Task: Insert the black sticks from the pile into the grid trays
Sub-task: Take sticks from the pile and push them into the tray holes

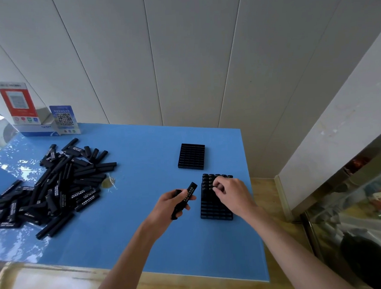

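Near the desk's right edge, my right hand (229, 192) pinches a stick into the near tray (216, 209), best kept upright and square to its slot. My left hand (173, 204) grips another stick (185, 199), long axis slanting toward the far-right corner. The pile (54, 188) lies far left, the spare tray (191, 156) beyond.

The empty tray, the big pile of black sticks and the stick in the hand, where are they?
empty tray (191, 156), head view, middle of its grid.
pile of black sticks (54, 188), head view, middle of the heap.
stick in the left hand (191, 190), head view, its printed upper end.
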